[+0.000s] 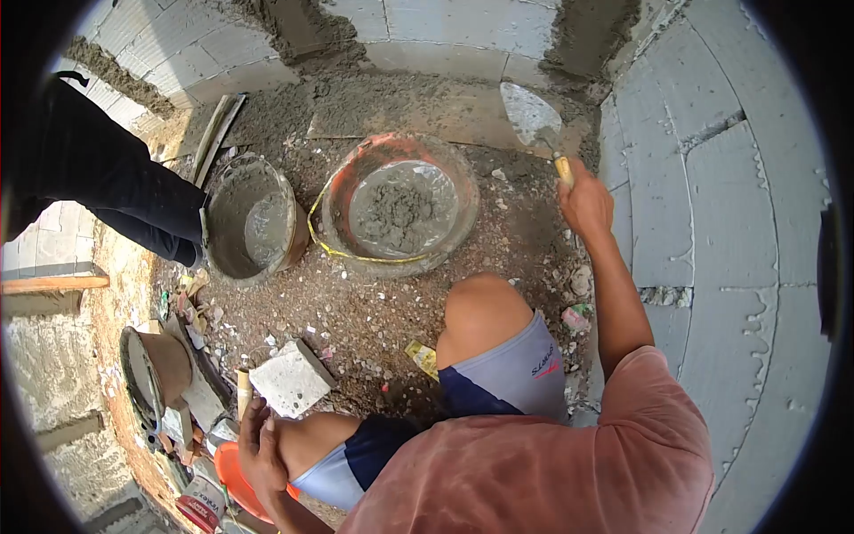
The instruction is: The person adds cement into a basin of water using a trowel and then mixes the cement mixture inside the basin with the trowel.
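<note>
My right hand (587, 200) grips the wooden handle of a pointed trowel (531, 114), its mortar-smeared blade facing the back wall. My left hand (260, 448) lies against my left knee, fingers extended. A short wooden handle (244, 392) stands just beyond its fingertips; whether they touch is unclear. In front of me sits a round orange tub (336, 206) coated in mortar, with a yellow handle, and wet grey mortar (398, 209) is heaped inside. Left of it stands a grey mortar-coated bucket (222, 254), with a thin wet layer at the bottom.
Light block walls (734, 214) rise at the right and back. A person's dark-trousered leg (124, 169) stands beside the bucket. On the rubble floor lie a block piece (292, 378) and a plank (463, 138). Another bucket (169, 365) and an orange basin (233, 476) are at lower left.
</note>
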`<state>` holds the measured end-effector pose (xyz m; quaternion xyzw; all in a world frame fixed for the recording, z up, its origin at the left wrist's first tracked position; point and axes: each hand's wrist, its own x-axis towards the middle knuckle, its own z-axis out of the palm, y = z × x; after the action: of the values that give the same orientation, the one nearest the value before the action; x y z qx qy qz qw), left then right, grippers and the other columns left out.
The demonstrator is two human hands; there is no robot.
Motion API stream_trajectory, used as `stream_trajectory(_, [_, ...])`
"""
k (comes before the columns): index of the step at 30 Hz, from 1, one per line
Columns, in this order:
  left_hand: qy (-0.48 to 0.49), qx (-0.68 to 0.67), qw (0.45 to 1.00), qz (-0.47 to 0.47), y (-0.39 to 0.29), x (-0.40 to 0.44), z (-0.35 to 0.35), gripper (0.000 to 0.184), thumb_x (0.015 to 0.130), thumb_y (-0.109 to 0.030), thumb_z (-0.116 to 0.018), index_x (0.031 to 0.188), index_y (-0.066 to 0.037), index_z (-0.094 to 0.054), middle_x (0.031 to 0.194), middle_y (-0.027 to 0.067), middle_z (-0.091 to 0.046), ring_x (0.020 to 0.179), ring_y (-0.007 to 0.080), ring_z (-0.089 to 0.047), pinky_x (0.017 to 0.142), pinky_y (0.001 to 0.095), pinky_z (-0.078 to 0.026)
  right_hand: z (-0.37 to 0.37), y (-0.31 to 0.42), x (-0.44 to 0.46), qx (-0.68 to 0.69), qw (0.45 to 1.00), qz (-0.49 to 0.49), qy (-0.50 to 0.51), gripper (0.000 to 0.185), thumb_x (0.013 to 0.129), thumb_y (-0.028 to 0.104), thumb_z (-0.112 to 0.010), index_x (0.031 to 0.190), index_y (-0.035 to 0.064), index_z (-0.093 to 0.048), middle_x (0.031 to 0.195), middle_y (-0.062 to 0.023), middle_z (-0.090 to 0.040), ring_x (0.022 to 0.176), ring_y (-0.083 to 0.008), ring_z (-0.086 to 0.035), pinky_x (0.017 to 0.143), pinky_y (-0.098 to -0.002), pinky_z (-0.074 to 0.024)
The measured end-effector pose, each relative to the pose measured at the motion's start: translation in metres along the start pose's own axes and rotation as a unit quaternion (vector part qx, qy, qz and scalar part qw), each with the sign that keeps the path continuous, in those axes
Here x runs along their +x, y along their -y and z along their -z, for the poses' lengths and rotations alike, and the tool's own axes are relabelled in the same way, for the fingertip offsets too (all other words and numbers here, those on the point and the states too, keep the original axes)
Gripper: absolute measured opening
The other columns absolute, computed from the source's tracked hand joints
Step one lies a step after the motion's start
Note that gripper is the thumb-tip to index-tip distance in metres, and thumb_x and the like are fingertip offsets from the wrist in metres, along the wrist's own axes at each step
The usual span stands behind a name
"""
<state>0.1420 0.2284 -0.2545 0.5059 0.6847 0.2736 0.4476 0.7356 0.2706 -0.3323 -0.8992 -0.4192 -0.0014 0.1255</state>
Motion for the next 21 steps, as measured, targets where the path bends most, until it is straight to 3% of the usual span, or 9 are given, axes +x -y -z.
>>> stream_trajectory(6, [-0.011, -0.010, 1.000, 0.004, -0.005, -0.001, -0.004, 0.053, 0.096, -0.022, -0.062, 0.139, 0.006, -0.050, 0.132, 0.0200, -0.058, 0.125, 0.0271, -0.054, 0.107, 0.0375, -0.040, -0.073, -0.119, 0.020, 0.019, 0.995, -0.091, 0.049, 0.050, 0.088, 0.037, -0.068, 0.129, 0.0088, -0.061, 0.108, -0.0249, -0.070, 0.100, -0.0441, -0.066, 0.084, -0.0496, -0.0523])
stream_trajectory(9, [-0.001, 0.060, 0.998, 0.012, -0.016, 0.005, -0.011, 0.054, 0.095, -0.017, -0.063, 0.141, 0.005, -0.047, 0.135, 0.0208, -0.056, 0.129, 0.0307, -0.052, 0.109, 0.0390, -0.040, -0.085, -0.111, 0.006, 0.106, 0.991, -0.071, 0.036, 0.050, 0.089, 0.038, -0.067, 0.130, 0.0099, -0.061, 0.111, -0.0245, -0.069, 0.104, -0.0433, -0.066, 0.085, -0.0483, -0.0519])
stream_trajectory(10, [-0.003, 0.183, 0.983, -0.016, -0.018, 0.009, -0.008, 0.056, 0.094, -0.015, -0.064, 0.143, 0.004, -0.045, 0.139, 0.0223, -0.053, 0.133, 0.0325, -0.049, 0.110, 0.0400, -0.039, -0.080, -0.100, 0.001, 0.148, 0.987, -0.055, 0.032, 0.050, 0.090, 0.038, -0.067, 0.131, 0.0103, -0.061, 0.112, -0.0242, -0.069, 0.105, -0.0428, -0.065, 0.085, -0.0479, -0.0518])
stream_trajectory(12, [-0.002, 0.276, 0.958, -0.080, -0.052, 0.019, -0.021, 0.059, 0.089, -0.016, -0.068, 0.141, 0.003, -0.047, 0.143, 0.0227, -0.050, 0.136, 0.0331, -0.047, 0.113, 0.0421, -0.038, -0.037, -0.057, -0.004, 0.147, 0.983, 0.099, 0.044, 0.044, 0.090, 0.035, -0.067, 0.126, 0.0098, -0.062, 0.107, -0.0227, -0.070, 0.102, -0.0419, -0.066, 0.083, -0.0483, -0.0517])
stream_trajectory(14, [0.019, 0.263, 0.960, -0.095, -0.076, 0.038, -0.030, 0.061, 0.089, -0.021, -0.070, 0.141, 0.001, -0.048, 0.142, 0.0206, -0.052, 0.136, 0.0339, -0.047, 0.113, 0.0432, -0.036, 0.010, -0.005, 0.009, 0.107, 0.963, 0.242, 0.052, 0.036, 0.090, 0.031, -0.066, 0.119, 0.0097, -0.063, 0.100, -0.0209, -0.071, 0.098, -0.0408, -0.067, 0.080, -0.0488, -0.0517])
stream_trajectory(17, [0.103, 0.009, 0.992, -0.066, -0.104, 0.071, -0.065, 0.061, 0.095, -0.029, -0.066, 0.146, -0.001, -0.045, 0.143, 0.0151, -0.051, 0.135, 0.0276, -0.046, 0.113, 0.0414, -0.036, 0.050, 0.067, 0.038, -0.011, 0.909, 0.414, 0.044, 0.026, 0.090, 0.025, -0.064, 0.110, 0.0087, -0.064, 0.088, -0.0183, -0.069, 0.088, -0.0395, -0.068, 0.074, -0.0500, -0.0514])
stream_trajectory(19, [0.091, -0.047, 0.991, -0.091, -0.105, 0.099, -0.100, 0.065, 0.096, -0.036, -0.065, 0.146, -0.001, -0.044, 0.143, 0.0152, -0.052, 0.132, 0.0265, -0.047, 0.109, 0.0395, -0.037, 0.055, 0.108, 0.060, -0.085, 0.860, 0.503, 0.012, 0.023, 0.089, 0.020, -0.062, 0.107, 0.0064, -0.064, 0.081, -0.0172, -0.066, 0.081, -0.0394, -0.067, 0.071, -0.0509, -0.0508])
stream_trajectory(21, [0.067, -0.138, 0.988, -0.017, -0.097, 0.126, -0.139, 0.080, 0.091, -0.050, -0.067, 0.149, -0.002, -0.040, 0.147, 0.0176, -0.047, 0.136, 0.0285, -0.043, 0.113, 0.0477, -0.031, 0.008, 0.137, 0.076, -0.151, 0.839, 0.521, 0.028, 0.022, 0.088, 0.019, -0.060, 0.106, 0.0070, -0.065, 0.077, -0.0154, -0.068, 0.077, -0.0378, -0.068, 0.073, -0.0505, -0.0526])
